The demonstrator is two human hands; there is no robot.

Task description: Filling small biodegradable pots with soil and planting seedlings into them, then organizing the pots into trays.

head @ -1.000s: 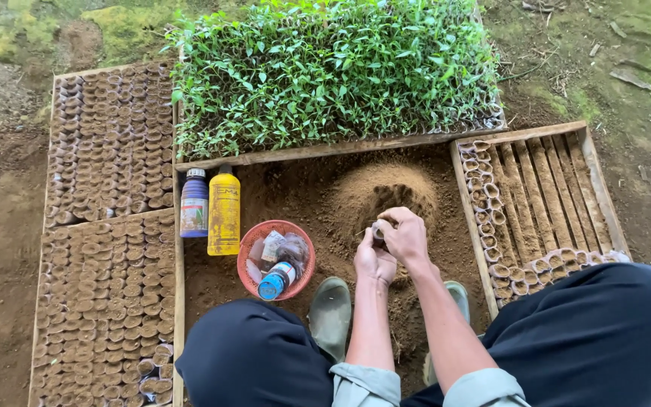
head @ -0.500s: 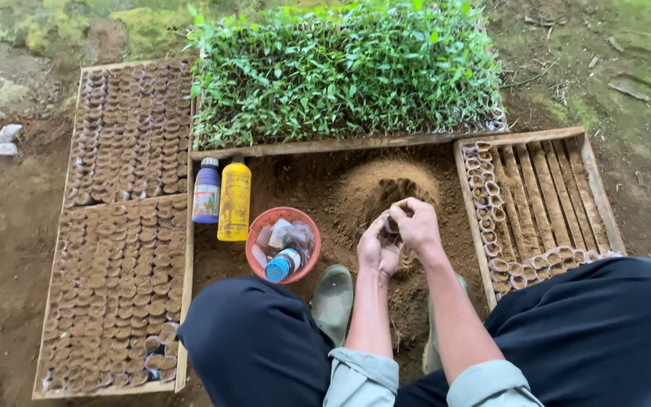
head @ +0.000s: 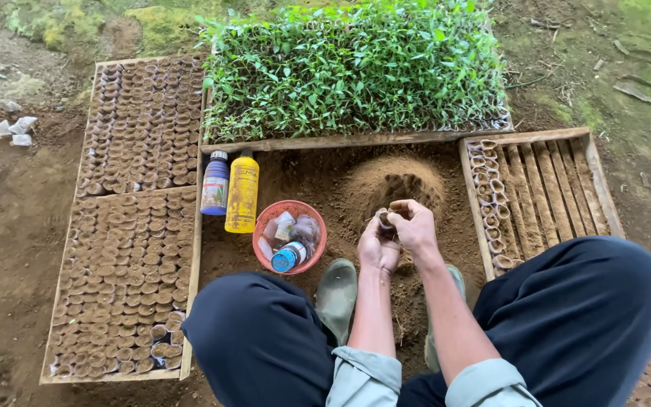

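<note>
Bare brown ground outdoors, with a loose soil mound inside wooden frames. Just in front of the mound, the left hand and right hand both close their grip on a small soil-filled pot. It looks light, soft-walled and crumbly; best cupped around its sides. A round red bowl sits left of the mound.

One head-worn camera looks steeply down, near, over the person's knees onto the soil bed.

Dark navy trousers, pale grey-green rolled sleeves, green rubber boots, bare hands.
</note>
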